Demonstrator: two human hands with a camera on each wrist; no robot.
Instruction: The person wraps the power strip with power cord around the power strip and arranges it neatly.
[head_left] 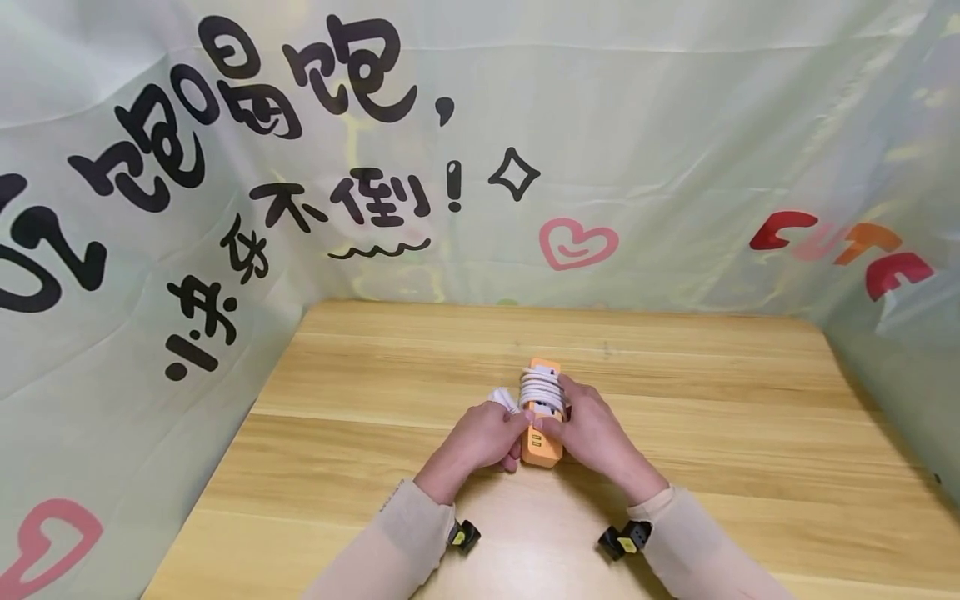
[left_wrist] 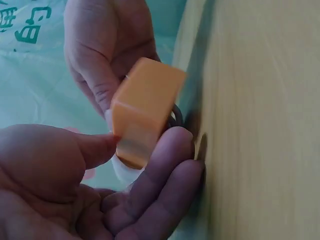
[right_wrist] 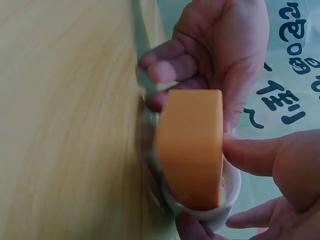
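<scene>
An orange power strip (head_left: 543, 451) with USB ports and sockets on its upper face is held just over the wooden table. White cord (head_left: 542, 390) is wound in several turns round its far half. My right hand (head_left: 596, 425) grips the strip from the right, thumb (right_wrist: 250, 154) on the upper face and fingers round the far side. On the near left edge, my left hand (head_left: 483, 437) holds the strip between thumb (left_wrist: 102, 148) and curled fingers (left_wrist: 167, 170). A white end piece of the cord (head_left: 503, 399) sticks out beyond the left hand, partly hidden by it.
The wooden table (head_left: 360, 450) spreads out round both hands. Printed cloth walls (head_left: 660, 167) with black lettering and pink hearts enclose it at the back and both sides. A small black camera (head_left: 465, 537) sits at each wrist.
</scene>
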